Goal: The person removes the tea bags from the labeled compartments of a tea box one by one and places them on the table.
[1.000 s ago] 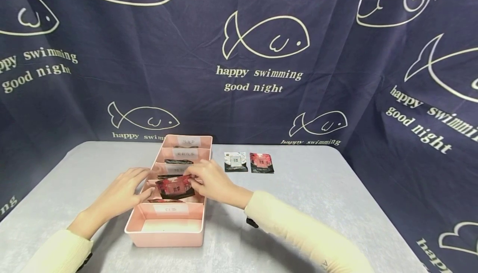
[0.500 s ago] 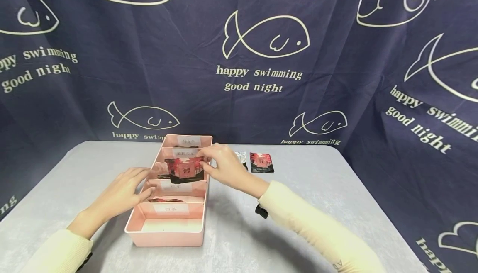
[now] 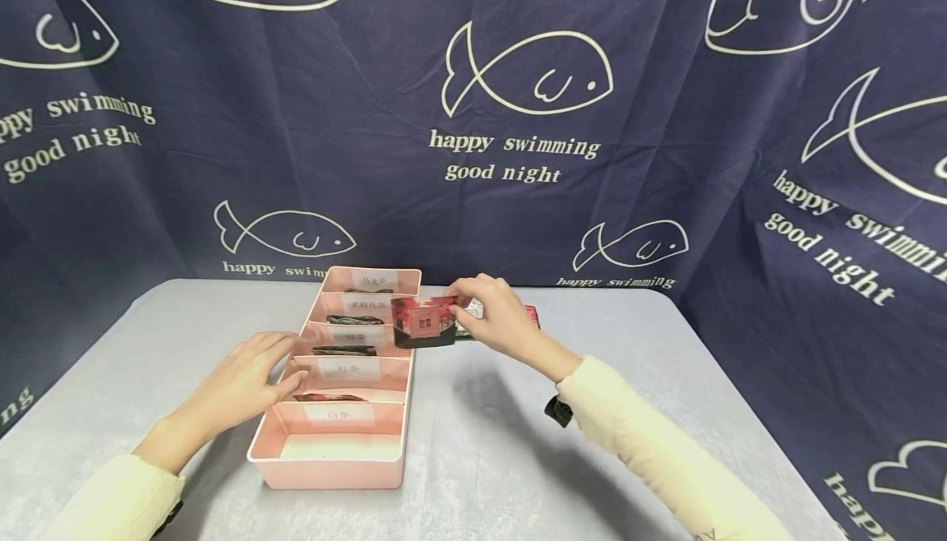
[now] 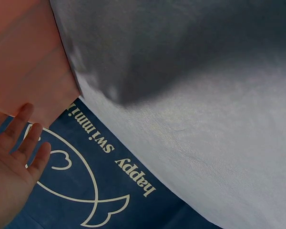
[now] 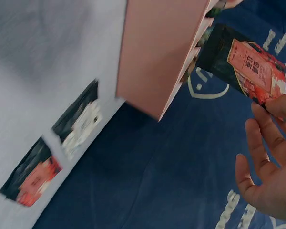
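Observation:
My right hand pinches a red and black tea packet by its upper right corner, in the air over the right rim of the pink divided box. In the right wrist view the held tea packet shows a pink label, thumb and fingers at its end. My left hand rests at the box's left side, fingers fairly straight. The left wrist view shows its fingers by the outer wall. Dark packets stand in the back compartments; a red one lies in the compartment before the front one.
On the grey table lie a white and black packet and another red and black packet, partly hidden by my right hand in the head view. A blue fish-print curtain hangs behind the table. Labels mark the box's dividers.
My right hand has lifted the red tea packet from the box's second compartment from the front and carried it back and right. My left hand has stayed in place.

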Action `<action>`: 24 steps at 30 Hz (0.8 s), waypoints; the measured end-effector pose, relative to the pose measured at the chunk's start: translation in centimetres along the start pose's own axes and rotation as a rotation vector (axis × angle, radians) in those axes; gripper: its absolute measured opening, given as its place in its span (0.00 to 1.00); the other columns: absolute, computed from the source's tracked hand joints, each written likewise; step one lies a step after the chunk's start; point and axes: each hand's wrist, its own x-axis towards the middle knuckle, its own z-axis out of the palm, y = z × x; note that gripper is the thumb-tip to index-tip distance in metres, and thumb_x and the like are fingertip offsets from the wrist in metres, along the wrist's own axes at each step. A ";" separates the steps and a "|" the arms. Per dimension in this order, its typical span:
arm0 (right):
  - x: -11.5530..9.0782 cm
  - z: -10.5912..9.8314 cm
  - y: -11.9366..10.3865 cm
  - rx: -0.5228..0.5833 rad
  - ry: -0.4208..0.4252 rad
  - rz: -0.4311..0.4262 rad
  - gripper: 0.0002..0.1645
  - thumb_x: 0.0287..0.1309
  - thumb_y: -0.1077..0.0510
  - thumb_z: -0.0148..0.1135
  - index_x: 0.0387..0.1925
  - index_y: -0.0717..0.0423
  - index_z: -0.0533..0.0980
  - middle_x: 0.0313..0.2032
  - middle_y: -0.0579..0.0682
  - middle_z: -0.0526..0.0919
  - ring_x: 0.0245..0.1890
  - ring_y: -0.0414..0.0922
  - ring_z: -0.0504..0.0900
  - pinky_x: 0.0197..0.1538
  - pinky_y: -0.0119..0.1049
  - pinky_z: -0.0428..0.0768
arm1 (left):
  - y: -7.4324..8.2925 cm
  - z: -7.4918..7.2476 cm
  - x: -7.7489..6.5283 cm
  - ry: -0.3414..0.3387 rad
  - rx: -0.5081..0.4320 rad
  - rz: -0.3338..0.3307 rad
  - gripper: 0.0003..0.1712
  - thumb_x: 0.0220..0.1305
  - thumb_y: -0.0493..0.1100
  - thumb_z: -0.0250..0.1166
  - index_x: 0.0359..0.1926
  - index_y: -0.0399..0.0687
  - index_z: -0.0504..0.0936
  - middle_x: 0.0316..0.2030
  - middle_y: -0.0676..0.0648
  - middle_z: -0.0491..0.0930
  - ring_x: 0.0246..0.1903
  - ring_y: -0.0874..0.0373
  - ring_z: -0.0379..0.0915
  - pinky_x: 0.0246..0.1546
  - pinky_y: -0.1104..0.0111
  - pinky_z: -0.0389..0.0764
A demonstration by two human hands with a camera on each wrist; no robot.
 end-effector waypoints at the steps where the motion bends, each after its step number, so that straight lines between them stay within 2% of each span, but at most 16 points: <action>1: -0.2 -0.2 0.4 0.002 -0.002 0.013 0.08 0.48 0.65 0.62 0.32 0.52 0.80 0.25 0.44 0.82 0.29 0.39 0.76 0.34 0.35 0.71 | 0.0 0.0 0.0 0.002 0.000 0.001 0.25 0.52 0.49 0.64 0.48 0.38 0.76 0.48 0.39 0.77 0.51 0.41 0.69 0.51 0.46 0.69; 7: -1.5 -1.3 3.2 0.017 -0.012 0.109 0.08 0.48 0.64 0.62 0.32 0.52 0.80 0.23 0.44 0.80 0.26 0.42 0.75 0.26 0.29 0.68 | 0.0 0.0 0.0 0.016 -0.002 0.013 0.25 0.51 0.48 0.64 0.48 0.38 0.76 0.47 0.39 0.77 0.51 0.41 0.70 0.50 0.46 0.69; 12: -2.8 -2.0 5.6 0.008 -0.009 0.183 0.08 0.47 0.65 0.63 0.32 0.52 0.80 0.20 0.43 0.78 0.23 0.43 0.72 0.26 0.29 0.68 | 0.0 0.0 0.1 0.023 -0.003 0.018 0.24 0.51 0.48 0.64 0.47 0.39 0.77 0.47 0.39 0.78 0.50 0.41 0.70 0.50 0.46 0.69; 24: -6.1 -4.1 10.8 -0.043 0.001 0.303 0.06 0.47 0.66 0.63 0.30 0.55 0.79 0.22 0.48 0.82 0.24 0.39 0.75 0.21 0.25 0.65 | -0.1 0.1 0.0 0.012 0.006 0.009 0.25 0.51 0.49 0.64 0.48 0.38 0.76 0.47 0.39 0.77 0.51 0.41 0.70 0.51 0.46 0.69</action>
